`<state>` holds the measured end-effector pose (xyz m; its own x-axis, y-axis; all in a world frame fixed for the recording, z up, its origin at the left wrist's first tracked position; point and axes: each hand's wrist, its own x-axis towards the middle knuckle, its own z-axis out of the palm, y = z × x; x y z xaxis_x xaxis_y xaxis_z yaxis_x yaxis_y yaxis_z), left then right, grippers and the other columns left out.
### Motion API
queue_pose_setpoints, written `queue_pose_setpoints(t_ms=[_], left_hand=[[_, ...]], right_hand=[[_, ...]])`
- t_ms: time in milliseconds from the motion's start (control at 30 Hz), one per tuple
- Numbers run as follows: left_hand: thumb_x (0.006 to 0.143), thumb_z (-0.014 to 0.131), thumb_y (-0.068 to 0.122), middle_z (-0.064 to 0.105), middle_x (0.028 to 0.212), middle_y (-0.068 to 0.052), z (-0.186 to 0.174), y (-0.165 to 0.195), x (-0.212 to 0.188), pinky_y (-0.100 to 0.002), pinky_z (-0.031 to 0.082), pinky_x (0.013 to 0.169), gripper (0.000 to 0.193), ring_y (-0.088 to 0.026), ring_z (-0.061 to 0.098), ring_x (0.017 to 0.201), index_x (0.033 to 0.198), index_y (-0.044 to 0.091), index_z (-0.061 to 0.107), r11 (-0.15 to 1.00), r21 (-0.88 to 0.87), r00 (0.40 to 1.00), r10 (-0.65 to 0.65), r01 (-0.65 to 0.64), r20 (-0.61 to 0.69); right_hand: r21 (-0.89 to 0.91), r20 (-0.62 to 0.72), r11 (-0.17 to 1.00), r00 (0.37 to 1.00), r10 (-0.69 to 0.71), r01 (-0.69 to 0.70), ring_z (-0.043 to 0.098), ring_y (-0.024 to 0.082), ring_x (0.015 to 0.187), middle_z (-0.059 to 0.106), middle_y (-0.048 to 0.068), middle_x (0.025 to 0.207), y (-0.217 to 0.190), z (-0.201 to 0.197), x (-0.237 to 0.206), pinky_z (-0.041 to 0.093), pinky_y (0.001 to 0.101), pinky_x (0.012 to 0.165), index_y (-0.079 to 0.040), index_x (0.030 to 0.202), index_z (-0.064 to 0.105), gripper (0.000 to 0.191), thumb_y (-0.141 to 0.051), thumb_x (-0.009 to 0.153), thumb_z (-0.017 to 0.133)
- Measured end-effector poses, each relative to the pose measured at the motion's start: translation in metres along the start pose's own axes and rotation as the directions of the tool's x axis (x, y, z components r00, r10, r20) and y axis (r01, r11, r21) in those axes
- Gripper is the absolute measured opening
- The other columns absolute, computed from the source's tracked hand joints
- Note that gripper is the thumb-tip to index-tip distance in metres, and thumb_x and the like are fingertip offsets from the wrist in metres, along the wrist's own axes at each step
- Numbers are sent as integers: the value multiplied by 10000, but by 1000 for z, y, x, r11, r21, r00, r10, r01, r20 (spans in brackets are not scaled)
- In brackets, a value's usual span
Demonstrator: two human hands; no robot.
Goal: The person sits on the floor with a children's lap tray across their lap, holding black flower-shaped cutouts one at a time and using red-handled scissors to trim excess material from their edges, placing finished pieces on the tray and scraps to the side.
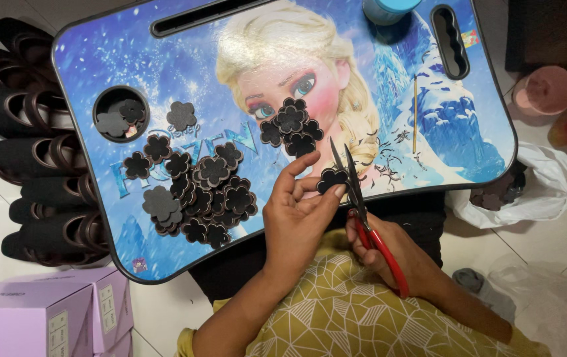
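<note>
While a dark flower cutout is pinched by the left hand, red-handled scissors, gripped in the right hand, are held just to its right, blades pointing up past it.

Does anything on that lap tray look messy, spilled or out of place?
Mostly tidy. Small dark trimmings lie scattered on the blue lap tray beside the scissors, near a thin stick. The dark flower-shaped pieces sit in loose, overlapping heaps, and a few have been dropped into the round cup hole.

Mustard-yellow garment patterned with thin white geometric lines, covering lap and torso; bare forearms, bare hands, no rings or wristwear visible.
</note>
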<state>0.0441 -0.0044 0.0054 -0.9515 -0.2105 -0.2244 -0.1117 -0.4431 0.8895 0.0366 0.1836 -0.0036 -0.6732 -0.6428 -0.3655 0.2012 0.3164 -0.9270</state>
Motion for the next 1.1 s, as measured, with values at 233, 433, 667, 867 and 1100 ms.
queue_pose_setpoints(t_ms=[233, 433, 667, 867, 1100], left_hand=[[934, 691, -76, 686, 1029, -104, 0, -3, 2, -206, 564, 772, 548, -115, 704, 914, 1442, -32, 490, 1000, -7, 1000, -19, 19, 7], [907, 695, -88, 706, 1010, -111, -5, 0, 6, -212, 573, 786, 572, -134, 726, 925, 1436, -29, 487, 997, -23, 997, -69, 70, 17], [892, 717, -77, 709, 987, -112, -14, 3, 12, -223, 583, 792, 593, -147, 736, 911, 1439, -24, 493, 992, 18, 991, -123, 122, 56], [893, 724, -63, 714, 978, -112, -21, 4, 17, -226, 588, 794, 594, -138, 737, 905, 1441, -20, 499, 988, 35, 985, -155, 152, 82], [875, 752, -44, 701, 969, -84, -30, 5, 20, -213, 570, 760, 616, -109, 719, 864, 1442, -7, 513, 978, 68, 973, -206, 199, 102]], right_hand=[[-10, -8, 1000, 1000, 2, -2, 461, 96, 599, 487, -8, 678, 4, -4, -1, 403, 272, 527, -63, 956, 496, 791, -845, 835, 488], [-71, 5, 997, 999, 40, -40, 462, 105, 581, 492, -6, 650, 8, -9, -2, 404, 279, 518, -76, 942, 500, 817, -876, 781, 489], [-89, 41, 995, 998, 53, -49, 481, 120, 591, 517, -3, 644, 11, -15, -1, 428, 295, 534, -81, 901, 497, 838, -907, 756, 497], [-81, 64, 996, 997, 35, -30, 497, 118, 595, 525, -8, 659, 14, -18, 2, 431, 294, 527, -93, 856, 498, 856, -942, 750, 458], [-121, 76, 990, 994, 78, -68, 492, 130, 577, 528, 0, 638, 13, -24, 3, 418, 306, 513, -87, 814, 504, 829, -913, 740, 505]])
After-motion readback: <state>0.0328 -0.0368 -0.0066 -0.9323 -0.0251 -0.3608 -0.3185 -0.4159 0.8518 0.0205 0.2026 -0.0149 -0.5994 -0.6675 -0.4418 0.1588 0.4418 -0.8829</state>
